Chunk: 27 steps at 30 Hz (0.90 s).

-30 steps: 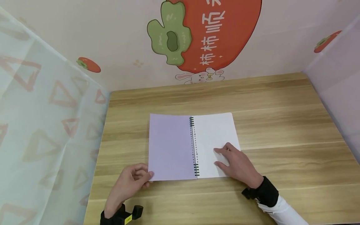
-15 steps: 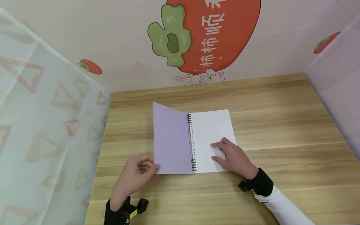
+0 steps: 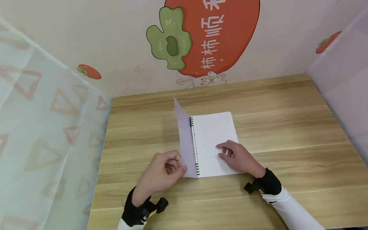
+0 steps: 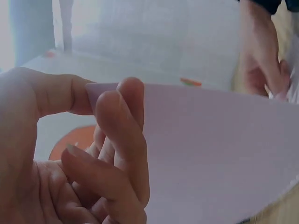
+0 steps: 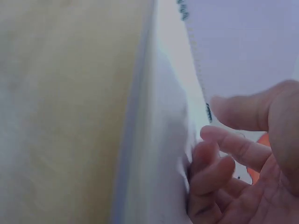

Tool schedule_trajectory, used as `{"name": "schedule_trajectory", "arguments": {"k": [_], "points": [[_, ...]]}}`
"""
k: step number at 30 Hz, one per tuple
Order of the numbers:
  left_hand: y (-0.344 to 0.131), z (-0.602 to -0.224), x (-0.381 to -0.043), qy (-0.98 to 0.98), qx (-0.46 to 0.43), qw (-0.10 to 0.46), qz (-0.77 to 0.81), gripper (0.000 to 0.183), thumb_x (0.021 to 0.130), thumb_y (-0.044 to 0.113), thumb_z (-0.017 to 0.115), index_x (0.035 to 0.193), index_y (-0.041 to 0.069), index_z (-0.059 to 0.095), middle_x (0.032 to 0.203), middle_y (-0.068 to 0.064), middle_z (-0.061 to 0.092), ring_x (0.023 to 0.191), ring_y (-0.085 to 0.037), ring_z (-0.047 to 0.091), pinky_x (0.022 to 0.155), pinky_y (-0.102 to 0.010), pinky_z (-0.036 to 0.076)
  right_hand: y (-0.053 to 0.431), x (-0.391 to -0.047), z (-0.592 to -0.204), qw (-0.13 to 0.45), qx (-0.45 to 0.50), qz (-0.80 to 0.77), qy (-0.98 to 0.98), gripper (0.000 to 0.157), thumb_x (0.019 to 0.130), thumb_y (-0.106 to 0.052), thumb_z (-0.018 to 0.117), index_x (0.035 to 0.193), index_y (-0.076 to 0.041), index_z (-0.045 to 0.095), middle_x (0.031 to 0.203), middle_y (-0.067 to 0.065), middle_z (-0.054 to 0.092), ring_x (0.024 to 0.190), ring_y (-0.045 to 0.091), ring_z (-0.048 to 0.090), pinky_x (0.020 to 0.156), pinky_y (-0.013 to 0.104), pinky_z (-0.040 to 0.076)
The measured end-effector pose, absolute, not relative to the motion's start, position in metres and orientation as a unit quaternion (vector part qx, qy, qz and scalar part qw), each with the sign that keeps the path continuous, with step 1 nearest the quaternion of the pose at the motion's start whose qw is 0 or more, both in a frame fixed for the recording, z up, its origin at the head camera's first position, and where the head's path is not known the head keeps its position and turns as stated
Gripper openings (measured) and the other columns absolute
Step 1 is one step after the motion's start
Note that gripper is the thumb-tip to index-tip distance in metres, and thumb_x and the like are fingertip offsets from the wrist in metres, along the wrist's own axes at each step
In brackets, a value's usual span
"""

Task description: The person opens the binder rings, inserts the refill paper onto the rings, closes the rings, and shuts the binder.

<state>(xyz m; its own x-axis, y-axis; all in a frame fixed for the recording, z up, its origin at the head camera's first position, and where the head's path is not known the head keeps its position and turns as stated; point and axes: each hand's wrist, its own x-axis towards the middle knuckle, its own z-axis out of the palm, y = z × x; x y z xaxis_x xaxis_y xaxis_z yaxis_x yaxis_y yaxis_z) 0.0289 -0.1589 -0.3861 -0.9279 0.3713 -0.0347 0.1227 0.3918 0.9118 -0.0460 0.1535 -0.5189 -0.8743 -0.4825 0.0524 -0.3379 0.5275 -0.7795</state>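
Note:
A spiral notebook lies on the wooden table, its white lined page facing up and green rings along the left side. Its purple cover stands steeply raised at the left of the rings. With thumb and fingers, my left hand pinches the cover's lower outer corner; the left wrist view shows this purple sheet between them. On the lower right of the page rests my right hand, fingers loosely bent and holding nothing. In the right wrist view, its thumb is apart from the fingers.
The wooden table extends around the notebook. Behind it rises a wall with a large red fruit picture. A pale patterned sheet borders the left side, and a plain pale sheet the right.
My left hand has moved right and raised the purple cover from nearly flat to steep, still pinching its corner. My right hand has stayed on the page, its thumb and fingers drawing slightly closer.

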Motion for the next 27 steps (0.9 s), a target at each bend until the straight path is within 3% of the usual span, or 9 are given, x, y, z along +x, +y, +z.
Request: {"name": "schedule_trajectory", "arguments": {"k": [6, 13, 20, 27], "points": [[-0.122, -0.385, 0.016, 0.828, 0.182, 0.117, 0.518, 0.024, 0.088, 0.009, 0.073, 0.075, 0.015, 0.055, 0.064, 0.008, 0.058, 0.054, -0.003, 0.051, 0.051, -0.02, 0.044, 0.175, -0.078, -0.502, 0.179, -0.144, -0.53, 0.816, 0.036, 0.104, -0.019, 0.06, 0.133, 0.001, 0.066, 0.087, 0.016, 0.072, 0.07, 0.026, 0.069, 0.056, 0.03, 0.053], [-0.07, -0.396, 0.003, 0.847, 0.229, 0.069, 0.474, 0.026, 0.083, 0.013, 0.072, 0.069, 0.019, 0.051, 0.059, 0.014, 0.054, 0.052, 0.007, 0.05, 0.049, -0.014, 0.046, 0.199, -0.122, -0.471, 0.149, -0.129, -0.585, 0.787, 0.041, 0.106, -0.015, 0.054, 0.14, 0.009, 0.056, 0.121, 0.031, 0.065, 0.09, 0.031, 0.075, 0.073, 0.04, 0.062], [-0.032, -0.41, -0.004, 0.88, 0.242, 0.052, 0.405, 0.027, 0.08, 0.021, 0.071, 0.064, 0.021, 0.049, 0.056, 0.018, 0.05, 0.051, 0.007, 0.048, 0.048, -0.014, 0.041, 0.2, -0.151, -0.446, 0.162, -0.105, -0.62, 0.76, 0.049, 0.104, -0.035, 0.058, 0.135, 0.003, 0.059, 0.114, 0.02, 0.072, 0.088, 0.033, 0.077, 0.078, 0.042, 0.062], [-0.006, -0.422, -0.009, 0.902, 0.25, 0.047, 0.349, 0.027, 0.075, 0.025, 0.069, 0.06, 0.025, 0.047, 0.053, 0.018, 0.044, 0.048, 0.001, 0.043, 0.041, -0.019, 0.036, 0.192, -0.166, -0.436, 0.214, -0.092, -0.588, 0.775, 0.049, 0.098, -0.036, 0.068, 0.122, 0.007, 0.068, 0.099, 0.017, 0.075, 0.079, 0.033, 0.076, 0.073, 0.042, 0.063]]}}
